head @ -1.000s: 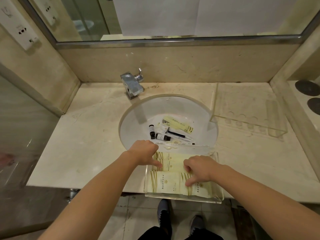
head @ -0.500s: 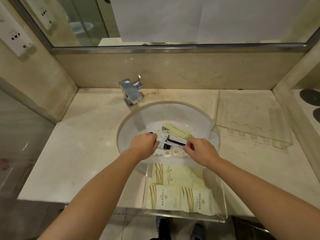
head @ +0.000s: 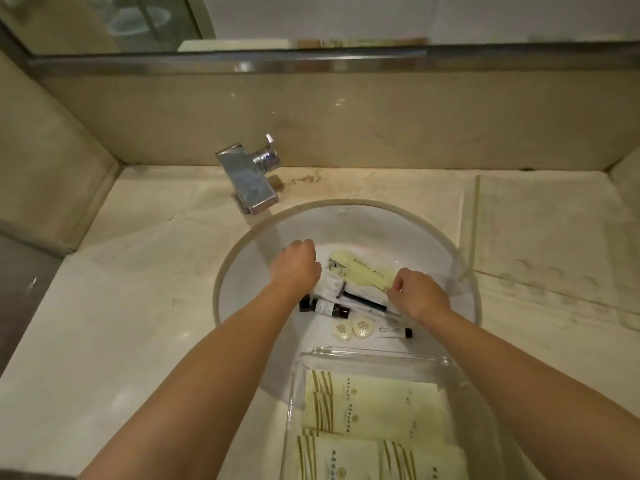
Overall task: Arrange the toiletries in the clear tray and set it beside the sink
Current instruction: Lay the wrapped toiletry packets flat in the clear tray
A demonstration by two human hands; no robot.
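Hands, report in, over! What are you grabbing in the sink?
Right hand pinches the long yellow packet. Left hand curled over the sink items, grip unclear. Clear tray holds packets only; razor, bottle, soaps still in basin.

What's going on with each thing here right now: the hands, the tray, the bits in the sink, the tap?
Left hand: curled, down in the sink; what it holds is hidden.
Right hand: pinching the long yellow packet.
Clear tray: at the sink's near edge, yellow packets lying flat inside.
Small bottle: lying on its side in the sink.
Two soaps: wrapped, side by side in the sink.
Sink: no water standing in it.
Tap: no water running.
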